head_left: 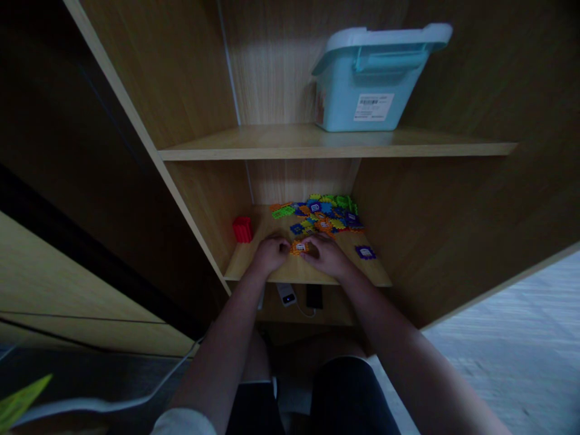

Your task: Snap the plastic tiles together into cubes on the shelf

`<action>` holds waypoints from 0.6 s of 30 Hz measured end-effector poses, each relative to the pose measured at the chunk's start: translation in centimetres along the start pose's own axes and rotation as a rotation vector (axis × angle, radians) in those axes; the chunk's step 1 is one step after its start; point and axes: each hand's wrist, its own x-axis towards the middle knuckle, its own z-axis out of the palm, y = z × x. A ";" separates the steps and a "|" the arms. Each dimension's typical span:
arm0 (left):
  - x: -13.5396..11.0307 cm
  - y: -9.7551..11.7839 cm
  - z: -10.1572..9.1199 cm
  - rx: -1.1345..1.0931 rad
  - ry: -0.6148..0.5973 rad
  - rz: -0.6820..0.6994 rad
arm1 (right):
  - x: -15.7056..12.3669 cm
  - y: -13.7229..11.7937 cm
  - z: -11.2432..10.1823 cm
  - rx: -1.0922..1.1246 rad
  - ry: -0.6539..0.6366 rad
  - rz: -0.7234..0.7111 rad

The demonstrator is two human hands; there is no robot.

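Note:
My left hand (270,252) and my right hand (327,254) rest on the lower wooden shelf (254,257), fingers curled, both pinching an orange toothed plastic tile (299,246) between them. Just behind lies a heap of colourful interlocking tiles (322,213) in blue, green, yellow and orange. A single purple tile (365,252) lies to the right of my right hand. A red toothed block (242,229) stands at the shelf's left side.
A light blue lidded plastic box (369,84) with a label sits on the upper shelf (317,145). Below the lower shelf lie a white device with a cable (287,295) and a dark phone (314,296). My knees are below.

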 end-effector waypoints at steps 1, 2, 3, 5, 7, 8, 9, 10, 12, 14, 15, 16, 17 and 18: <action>0.0 0.0 0.0 -0.005 -0.001 0.004 | 0.0 0.0 0.0 0.001 -0.004 0.003; 0.0 0.1 0.0 -0.009 -0.001 0.008 | 0.0 0.0 0.0 0.003 -0.009 0.004; 0.0 0.1 -0.1 -0.012 0.001 0.010 | 0.0 0.0 0.0 0.005 -0.012 0.003; 0.0 0.3 -0.2 -0.010 0.004 0.011 | 0.0 0.0 0.0 0.009 -0.016 -0.005; -0.1 0.5 -0.4 -0.001 0.000 0.010 | 0.1 0.1 0.1 0.013 -0.021 -0.009; 0.0 0.6 -0.5 0.005 -0.003 0.007 | 0.1 0.1 0.2 0.014 -0.025 -0.005; 0.0 0.6 -0.5 0.009 -0.007 0.002 | 0.1 0.2 0.3 0.013 -0.029 0.001; 0.0 0.7 -0.5 0.013 -0.011 -0.005 | 0.1 0.2 0.3 0.010 -0.034 0.007; 0.0 0.8 -0.5 0.019 -0.019 -0.024 | 0.1 0.3 0.4 -0.004 -0.043 0.015; 0.0 0.8 -0.5 0.024 -0.026 -0.043 | 0.1 0.3 0.5 -0.018 -0.050 0.017; 0.1 0.8 -0.5 0.027 -0.025 -0.051 | 0.1 0.3 0.5 -0.022 -0.052 0.020; 0.1 0.9 -0.5 0.030 -0.022 -0.057 | 0.1 0.3 0.5 -0.024 -0.053 0.024; 0.1 0.9 -0.5 0.035 -0.018 -0.060 | 0.1 0.3 0.5 -0.024 -0.054 0.027; 0.1 0.9 -0.5 0.041 -0.016 -0.064 | 0.2 0.3 0.5 -0.024 -0.054 0.031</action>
